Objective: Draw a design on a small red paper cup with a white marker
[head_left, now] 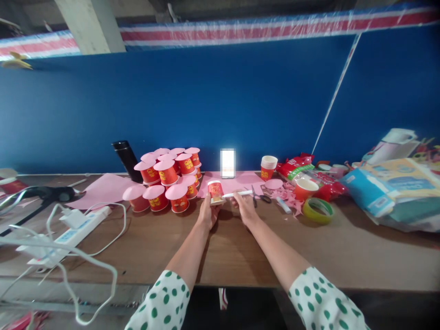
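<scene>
My left hand (208,211) is closed around a small red paper cup (215,189) held upside down over the wooden table (240,247). My right hand (244,205) grips a white pen-like stick (237,194) whose tip points at the cup. Just left of the hands stands a pile of several red cups with pink paper discs (168,176). A pink paper sheet (237,181) lies behind the hands. Scissors (258,196) lie to the right of my right hand.
A black flask (125,159) and a lit phone (227,162) stand at the blue wall. Stacked cups (268,167), a single cup (305,189), a green tape roll (318,210) and bags (395,192) lie right. A power strip with cables (74,229) lies left.
</scene>
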The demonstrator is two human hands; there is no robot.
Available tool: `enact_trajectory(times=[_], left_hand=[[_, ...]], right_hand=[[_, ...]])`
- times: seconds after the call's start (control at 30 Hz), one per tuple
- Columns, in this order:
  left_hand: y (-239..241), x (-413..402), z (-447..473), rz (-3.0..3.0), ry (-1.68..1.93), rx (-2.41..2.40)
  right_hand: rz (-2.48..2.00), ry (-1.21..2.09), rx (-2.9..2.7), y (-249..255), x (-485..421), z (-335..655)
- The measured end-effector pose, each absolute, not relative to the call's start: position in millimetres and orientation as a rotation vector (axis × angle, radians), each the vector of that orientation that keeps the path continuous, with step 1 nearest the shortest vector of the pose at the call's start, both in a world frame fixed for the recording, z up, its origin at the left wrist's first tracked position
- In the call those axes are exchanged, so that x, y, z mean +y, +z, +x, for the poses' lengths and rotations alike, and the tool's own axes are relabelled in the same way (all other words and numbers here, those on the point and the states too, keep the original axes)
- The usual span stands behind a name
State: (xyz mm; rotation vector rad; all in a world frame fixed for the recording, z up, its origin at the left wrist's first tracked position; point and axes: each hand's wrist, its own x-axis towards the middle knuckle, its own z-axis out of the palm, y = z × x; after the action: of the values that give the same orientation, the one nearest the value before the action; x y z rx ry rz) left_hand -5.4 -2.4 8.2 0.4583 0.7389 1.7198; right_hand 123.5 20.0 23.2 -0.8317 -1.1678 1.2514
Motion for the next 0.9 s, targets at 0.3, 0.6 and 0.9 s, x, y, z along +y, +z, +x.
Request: enact_trajectory(times=[0.3, 0.6, 0.9], left_hand=[[6.1, -1.2, -6.4, 0.457, 1.714, 0.738], [5.6, -1.4, -6.6, 0.465, 1.718, 0.733], [5.8, -0.8, -6.0, 0.454, 1.724, 0.747]], right_hand=[[-0.846, 1.255, -1.171, 24.5, 18.9, 123.1], [-0.835, 1.25, -1.179, 22.4, 19.8, 122.8], [-0.832, 1.241, -1.184, 23.6, 19.5, 123.7]])
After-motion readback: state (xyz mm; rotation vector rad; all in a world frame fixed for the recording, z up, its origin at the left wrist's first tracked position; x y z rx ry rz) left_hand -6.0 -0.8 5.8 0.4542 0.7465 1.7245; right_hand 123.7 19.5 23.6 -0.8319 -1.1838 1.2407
